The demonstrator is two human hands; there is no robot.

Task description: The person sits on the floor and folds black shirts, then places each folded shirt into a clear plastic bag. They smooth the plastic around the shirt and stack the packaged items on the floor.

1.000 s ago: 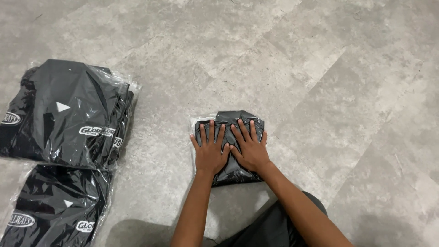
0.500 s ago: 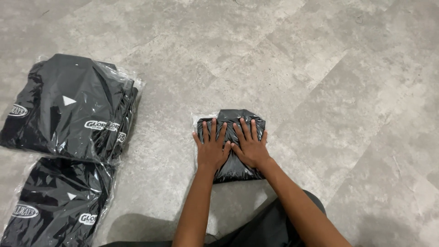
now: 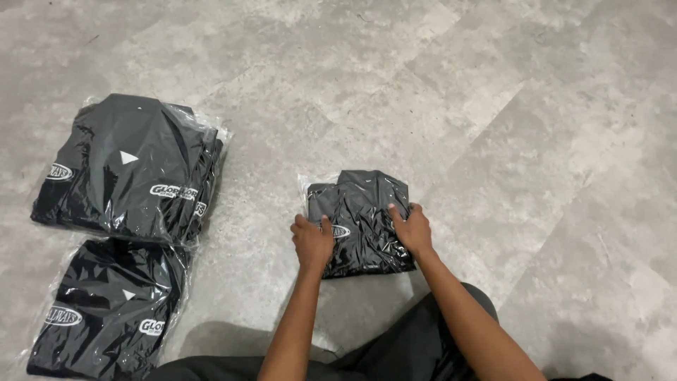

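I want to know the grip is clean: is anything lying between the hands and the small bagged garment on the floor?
Nothing visible does. The left hand and right hand rest directly on the edges of the bagged garment; the two stacks of bagged garments lie apart on the left.

We see a floor of large grey stone-look tiles with mottled lighter and darker patches (image 3: 451, 85) filling the whole frame. Thin grout lines run diagonally, 1 from the upper middle toward the right edge and another crossing it in the right half. The light is soft and even, with a faint sheen toward the top of the frame. A dim shadow lies on the tiles near the bottom, left of centre. No walls, windows or furniture fall within our view.
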